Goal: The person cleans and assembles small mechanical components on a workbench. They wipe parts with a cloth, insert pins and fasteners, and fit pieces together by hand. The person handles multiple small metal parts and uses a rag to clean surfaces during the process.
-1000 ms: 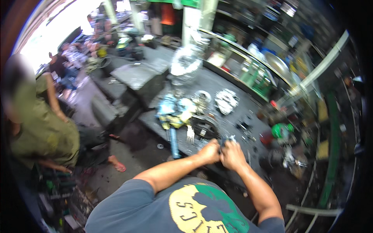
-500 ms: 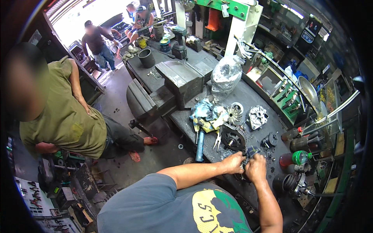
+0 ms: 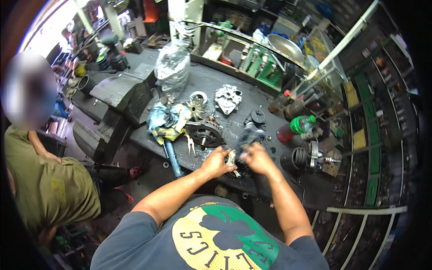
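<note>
My left hand is closed on a small pale metal part near the bench's front edge. Close beside it, my right hand is smeared by motion and grips a dark rag. Just left of the hands lie a dark round alternator rotor with a shaft and a pair of pliers. Farther back sit a finned metal piece and a silver alternator housing. A dark round part lies beyond the rag.
A blue-handled tool and a blue-yellow rag lie left, before a large vise. Behind stands a clear plastic bag. A green-capped bottle lies right, near a coiled part. A person stands at left.
My view has swung to the right. The right hand has shifted a little away from the left with the rag, and the pale part in my left hand now shows.
</note>
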`<state>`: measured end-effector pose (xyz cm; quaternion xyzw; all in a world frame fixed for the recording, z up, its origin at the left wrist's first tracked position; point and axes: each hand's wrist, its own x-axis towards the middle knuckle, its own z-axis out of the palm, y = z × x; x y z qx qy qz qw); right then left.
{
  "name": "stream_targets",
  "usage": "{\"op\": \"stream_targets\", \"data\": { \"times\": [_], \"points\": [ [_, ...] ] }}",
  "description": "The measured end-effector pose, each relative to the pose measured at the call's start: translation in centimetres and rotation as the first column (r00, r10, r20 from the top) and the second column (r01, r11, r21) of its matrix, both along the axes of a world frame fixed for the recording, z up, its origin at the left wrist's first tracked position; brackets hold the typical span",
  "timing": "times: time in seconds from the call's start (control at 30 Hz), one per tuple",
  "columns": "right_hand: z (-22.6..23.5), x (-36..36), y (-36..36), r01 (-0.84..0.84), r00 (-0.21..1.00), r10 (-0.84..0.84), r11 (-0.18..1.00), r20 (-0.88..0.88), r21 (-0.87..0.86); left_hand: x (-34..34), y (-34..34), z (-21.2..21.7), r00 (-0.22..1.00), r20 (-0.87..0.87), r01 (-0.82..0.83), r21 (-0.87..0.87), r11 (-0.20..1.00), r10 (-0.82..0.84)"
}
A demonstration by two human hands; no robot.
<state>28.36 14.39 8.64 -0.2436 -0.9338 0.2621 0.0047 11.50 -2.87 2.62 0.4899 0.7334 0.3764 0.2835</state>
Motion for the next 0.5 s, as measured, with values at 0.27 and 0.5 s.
{"op": "stream_targets", "data": {
  "times": [0.27, 0.5],
  "points": [
    [-1.6, -2.0, -1.1, 0.221, 0.974, -0.225, 0.971, -0.027, -0.091, -0.3, 0.3, -0.3, 0.996, -0.076, 0.034, -0.082, 0.996, -0.040],
    [-5.7, -2.2, 3.4, 0.636, 0.543, -0.782, 0.622, -0.308, -0.457, 0.2, 0.5, 0.9, 0.996, -0.067, 0.045, -0.074, 0.996, -0.050]
  ]
}}
